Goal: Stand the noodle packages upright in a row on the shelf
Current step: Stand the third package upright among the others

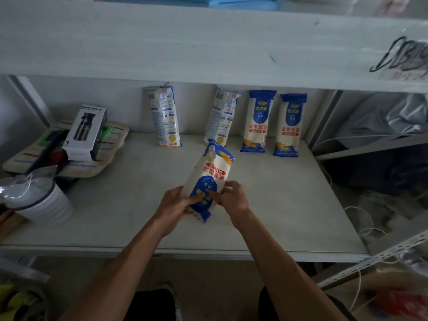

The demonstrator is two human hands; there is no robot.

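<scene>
Both hands hold one white and blue noodle package (212, 172) above the middle of the white shelf (139, 216), tilted with its printed face upside down. My left hand (174, 205) grips its near left side, and my right hand (231, 196) grips its near right side. Several noodle packages stand against the back wall: one turned back-side out (165, 117) at the left, a second back-side out (221, 118) leaning slightly, then two front-facing blue and white ones (257, 121) (289, 126) side by side at the right.
A boxed spray bottle (85, 133) lies on a striped padded item (108, 149) at the shelf's left. A white ribbed container (44, 205) with crinkled plastic sits at the front left. An upper shelf board (185, 47) overhangs. Cables and bags crowd the right.
</scene>
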